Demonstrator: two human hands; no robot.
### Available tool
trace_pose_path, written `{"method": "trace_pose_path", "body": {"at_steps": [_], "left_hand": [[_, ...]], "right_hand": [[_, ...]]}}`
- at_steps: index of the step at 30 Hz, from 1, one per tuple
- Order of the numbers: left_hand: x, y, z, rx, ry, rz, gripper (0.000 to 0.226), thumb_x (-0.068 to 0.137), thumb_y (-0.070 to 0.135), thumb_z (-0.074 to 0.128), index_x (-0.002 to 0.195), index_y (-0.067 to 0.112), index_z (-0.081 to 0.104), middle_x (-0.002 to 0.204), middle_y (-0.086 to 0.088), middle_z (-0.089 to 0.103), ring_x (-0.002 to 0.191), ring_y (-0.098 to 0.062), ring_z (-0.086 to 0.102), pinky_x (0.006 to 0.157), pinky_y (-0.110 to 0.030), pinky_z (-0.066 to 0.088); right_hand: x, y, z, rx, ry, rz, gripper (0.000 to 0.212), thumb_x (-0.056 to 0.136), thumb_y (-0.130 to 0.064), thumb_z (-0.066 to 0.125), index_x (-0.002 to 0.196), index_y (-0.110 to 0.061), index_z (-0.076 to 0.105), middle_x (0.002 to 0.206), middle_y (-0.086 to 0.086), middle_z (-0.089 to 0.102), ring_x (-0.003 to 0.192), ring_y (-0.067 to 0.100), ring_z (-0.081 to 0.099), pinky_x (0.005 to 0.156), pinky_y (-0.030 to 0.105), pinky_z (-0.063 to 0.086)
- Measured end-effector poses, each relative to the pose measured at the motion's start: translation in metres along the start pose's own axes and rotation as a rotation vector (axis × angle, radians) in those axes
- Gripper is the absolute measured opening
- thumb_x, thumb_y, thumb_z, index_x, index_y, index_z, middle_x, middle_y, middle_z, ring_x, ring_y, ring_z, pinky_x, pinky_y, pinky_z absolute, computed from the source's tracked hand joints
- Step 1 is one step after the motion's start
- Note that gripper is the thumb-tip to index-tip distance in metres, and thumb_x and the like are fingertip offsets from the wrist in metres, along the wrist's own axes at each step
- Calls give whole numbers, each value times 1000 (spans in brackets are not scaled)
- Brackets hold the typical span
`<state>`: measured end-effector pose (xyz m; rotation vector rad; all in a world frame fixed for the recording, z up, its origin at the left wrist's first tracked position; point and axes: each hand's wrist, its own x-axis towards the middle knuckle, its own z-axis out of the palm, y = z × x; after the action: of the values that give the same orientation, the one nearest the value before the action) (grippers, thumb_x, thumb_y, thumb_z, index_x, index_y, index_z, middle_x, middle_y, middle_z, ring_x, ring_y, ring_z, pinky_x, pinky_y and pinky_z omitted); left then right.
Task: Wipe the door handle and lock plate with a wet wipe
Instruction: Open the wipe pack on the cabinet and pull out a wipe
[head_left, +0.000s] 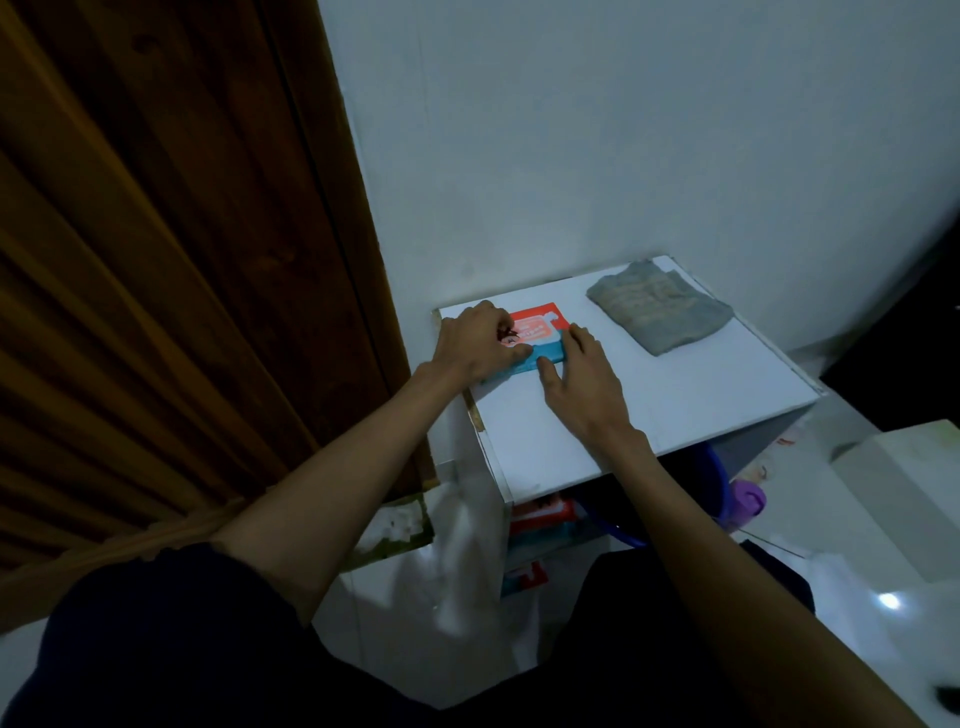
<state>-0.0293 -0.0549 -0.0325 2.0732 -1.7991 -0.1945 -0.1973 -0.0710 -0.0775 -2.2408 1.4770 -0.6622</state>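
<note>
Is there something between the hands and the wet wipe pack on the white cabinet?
Nothing visible: the left hand rests on top of the wet wipe pack, the right hand touches its near edge. The folded grey cloth lies apart, to the right.

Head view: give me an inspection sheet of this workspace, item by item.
Surface: white cabinet top, mostly bare, set against a pale wall.
Job's things: wet wipe pack, red and teal, flat near the top's left rear corner. Door handle and lock plate: nothing seen.
Clutter: folded grey cloth at the right rear, apart from the pack.
Hands: left hand on the pack's left end, fingertips at its top label; right hand pressing its right edge. No wipe pulled out yet.
Cables: nothing seen.
Surroundings: wooden door at left; red packs, a blue tub and a purple item below the top.
</note>
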Motion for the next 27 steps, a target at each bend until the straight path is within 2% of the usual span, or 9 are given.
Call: {"method": "trace_pose_path", "body": {"at_steps": [7, 10, 13, 17, 20, 24, 27], "left_hand": [[5, 0, -5, 39, -18, 40, 49, 90, 54, 60, 122, 17, 67, 119, -1, 69, 90, -14, 57, 59, -16, 38], [8, -1, -8, 3, 10, 22, 50, 92, 57, 55, 119, 17, 70, 114, 0, 71, 91, -13, 60, 66, -19, 44], [11, -2, -12, -84, 38, -33, 52, 93, 59, 53, 119, 17, 70, 114, 0, 71, 86, -11, 59, 65, -18, 45], [13, -3, -16, -137, 96, -76, 45, 99, 47, 48, 123, 13, 66, 119, -4, 70, 99, -19, 64, 75, -21, 45], [13, -7, -17, -204, 203, -185, 40, 99, 44, 50, 119, 13, 65, 117, -4, 69, 100, -19, 63, 75, -21, 42], [10, -14, -11, -290, 318, -363, 31, 95, 43, 59, 107, 15, 51, 107, -4, 65, 86, -15, 59, 70, -23, 42], [7, -19, -5, -347, 403, -399, 28, 93, 36, 63, 98, 18, 42, 100, -6, 63, 85, -19, 63, 66, -23, 47]], "right_hand": [[-1, -2, 0, -44, -14, 16, 63, 101, -47, 39, 153, -15, 25, 159, 6, 28, 148, 27, 24, 119, 44, 27], [-1, -2, 1, -53, -4, 4, 62, 101, -48, 38, 152, -15, 26, 158, 6, 30, 146, 27, 28, 118, 42, 30], [-1, -3, 0, -72, -10, -4, 64, 101, -49, 37, 154, -18, 20, 161, 4, 24, 148, 26, 23, 119, 40, 23], [-3, -3, -1, -101, -26, -7, 62, 102, -49, 35, 154, -21, 19, 162, 4, 21, 150, 27, 19, 119, 41, 21], [-2, -3, -1, -102, -38, 7, 62, 101, -50, 35, 154, -22, 20, 162, 3, 20, 150, 27, 18, 119, 42, 21], [-1, -2, 0, -86, -34, 10, 62, 100, -52, 37, 153, -24, 23, 161, 2, 23, 149, 26, 21, 119, 45, 28], [-1, -1, 0, -88, -27, 3, 60, 100, -51, 37, 152, -23, 26, 161, 2, 25, 149, 25, 22, 119, 44, 27]]}}
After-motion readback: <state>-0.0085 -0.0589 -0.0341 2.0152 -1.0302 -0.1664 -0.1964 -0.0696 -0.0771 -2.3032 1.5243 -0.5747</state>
